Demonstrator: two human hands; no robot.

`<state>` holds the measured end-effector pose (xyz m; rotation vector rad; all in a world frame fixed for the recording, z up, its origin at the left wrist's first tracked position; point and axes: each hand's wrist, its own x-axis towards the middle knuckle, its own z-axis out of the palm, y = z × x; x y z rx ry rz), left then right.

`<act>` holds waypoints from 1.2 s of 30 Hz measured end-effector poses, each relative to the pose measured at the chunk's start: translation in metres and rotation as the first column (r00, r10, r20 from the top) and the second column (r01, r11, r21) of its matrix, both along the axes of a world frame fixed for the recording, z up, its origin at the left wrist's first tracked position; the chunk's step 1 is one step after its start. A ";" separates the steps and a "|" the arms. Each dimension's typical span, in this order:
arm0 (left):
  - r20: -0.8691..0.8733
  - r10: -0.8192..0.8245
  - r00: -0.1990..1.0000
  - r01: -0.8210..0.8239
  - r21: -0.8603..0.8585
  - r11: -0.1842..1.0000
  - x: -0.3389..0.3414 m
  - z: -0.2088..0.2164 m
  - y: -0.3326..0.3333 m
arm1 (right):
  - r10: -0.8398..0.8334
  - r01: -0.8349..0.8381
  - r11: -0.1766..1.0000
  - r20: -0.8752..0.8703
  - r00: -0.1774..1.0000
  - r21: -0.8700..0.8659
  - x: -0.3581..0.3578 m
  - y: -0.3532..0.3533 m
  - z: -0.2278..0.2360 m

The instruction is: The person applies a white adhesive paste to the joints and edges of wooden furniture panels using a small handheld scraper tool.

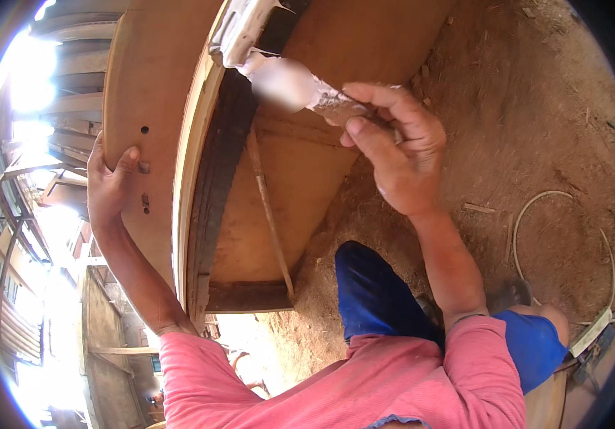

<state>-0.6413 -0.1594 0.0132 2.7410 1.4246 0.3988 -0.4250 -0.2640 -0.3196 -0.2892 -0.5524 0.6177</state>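
Note:
A large brown wooden door panel (153, 64), with a dark round hole and small cut-outs in its face, stands upright at the left. My left hand (109, 179) grips its outer edge, thumb on the face and fingers wrapped behind. Between thumb and fingers, my right hand (404, 146) pinches a flat strip-like tool (336, 107) coated with white paste. Its far end is blurred, so its exact kind is unclear. That end is against or close to thick white paste (244, 32) on the pale edge at the top; whether they touch I cannot tell.
A thin wooden stick (268, 207) leans inside the wooden structure, beside a dark strip (218, 150). On the brown dirt floor (493, 129) lie wood scraps and a looped pale cable (518, 225). Slatted timber (75, 64) stands at far left.

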 end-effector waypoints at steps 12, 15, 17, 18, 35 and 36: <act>0.024 0.026 0.999 -0.027 0.021 0.999 0.003 -0.001 -0.004 | -0.278 0.274 0.960 -0.059 0.959 -0.062 0.050 0.022 0.006; 0.008 0.025 1.000 -0.026 0.034 0.999 -0.002 0.002 0.001 | -0.305 0.304 0.944 0.007 0.952 -0.130 0.043 0.029 0.019; 0.007 0.050 0.999 -0.050 0.040 0.998 -0.006 0.003 0.002 | -0.454 0.481 0.874 0.234 0.860 -0.070 0.032 0.030 0.016; 0.015 0.064 0.998 -0.065 0.035 0.997 -0.007 0.003 0.004 | -0.424 0.452 0.889 0.240 0.873 -0.076 0.019 0.023 0.018; 0.041 -0.003 0.999 0.003 0.010 1.000 0.008 -0.002 -0.004 | 0.216 -0.198 0.976 -0.394 0.893 0.086 -0.009 -0.003 0.020; 0.038 -0.009 0.999 0.008 0.023 1.000 0.008 -0.002 -0.003 | 0.195 -0.176 0.981 -0.363 0.911 0.085 -0.004 -0.006 0.027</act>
